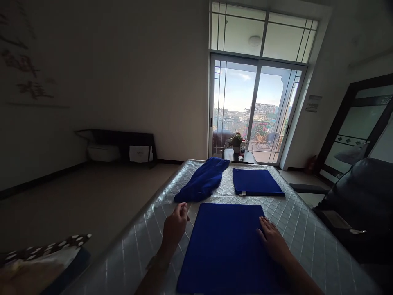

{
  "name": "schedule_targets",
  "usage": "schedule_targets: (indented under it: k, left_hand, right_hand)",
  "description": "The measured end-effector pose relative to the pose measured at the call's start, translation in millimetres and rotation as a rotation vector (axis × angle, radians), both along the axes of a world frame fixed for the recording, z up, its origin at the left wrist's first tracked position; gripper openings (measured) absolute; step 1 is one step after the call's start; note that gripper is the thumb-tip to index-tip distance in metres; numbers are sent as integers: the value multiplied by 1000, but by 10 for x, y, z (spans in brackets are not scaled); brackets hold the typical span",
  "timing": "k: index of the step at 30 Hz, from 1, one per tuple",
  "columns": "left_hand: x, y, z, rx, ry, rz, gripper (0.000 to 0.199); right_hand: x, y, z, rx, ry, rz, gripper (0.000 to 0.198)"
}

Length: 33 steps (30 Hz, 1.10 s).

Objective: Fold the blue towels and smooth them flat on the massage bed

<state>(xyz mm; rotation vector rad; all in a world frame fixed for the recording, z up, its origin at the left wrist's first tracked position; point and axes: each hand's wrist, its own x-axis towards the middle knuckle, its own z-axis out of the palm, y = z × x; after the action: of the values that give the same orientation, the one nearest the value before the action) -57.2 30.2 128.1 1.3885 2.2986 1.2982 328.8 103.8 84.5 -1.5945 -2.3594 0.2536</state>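
A flat, square blue cloth (227, 246), looking like a cushion cover, lies in front of me on a table with a shiny silver quilted cover (144, 246). My right hand (272, 235) rests on its right edge, fingers stretched out flat. Just off its upper left side is my left hand (177, 221), fingers curled in, with nothing visible in them. Beyond that hand sits a crumpled blue cloth (205, 180). A second flat blue cloth (258, 182) with a small white label lies farther back on the right.
A small table (248, 157) with a potted plant (236, 142) and a bottle (242, 147) stands past the far edge, before a sliding glass door (254, 106). A dark armchair (362, 196) is at right. Polka-dot fabric (46, 250) shows at lower left.
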Motion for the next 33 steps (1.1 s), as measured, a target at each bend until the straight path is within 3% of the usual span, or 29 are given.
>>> schedule_targets:
  k: [6,10,18,23,28,33]
  left_hand:
    - [-42,1,-20,94,115,54,41]
    - [-121,-10,-5,101,-4,145,43]
    - [-30,79,-114,87,114,-2,37]
    - [-1,77,-139,-62,79,-61,42]
    - [17,104,-174,-73,141,-70,39]
    - [12,167,-274,-92,198,-87,40]
  right_hand:
    - [17,-48,83,9,-27,-33,68]
    - [39,-38,172,66,-40,-22,63]
    - [-165,264,326,54,-57,45,62]
    - [-299,540,173,21,-38,-1,67]
    - [-285,658,-44,0,-23,-57,68]
    - [-258,697,-104,-8,-8,-60,68]
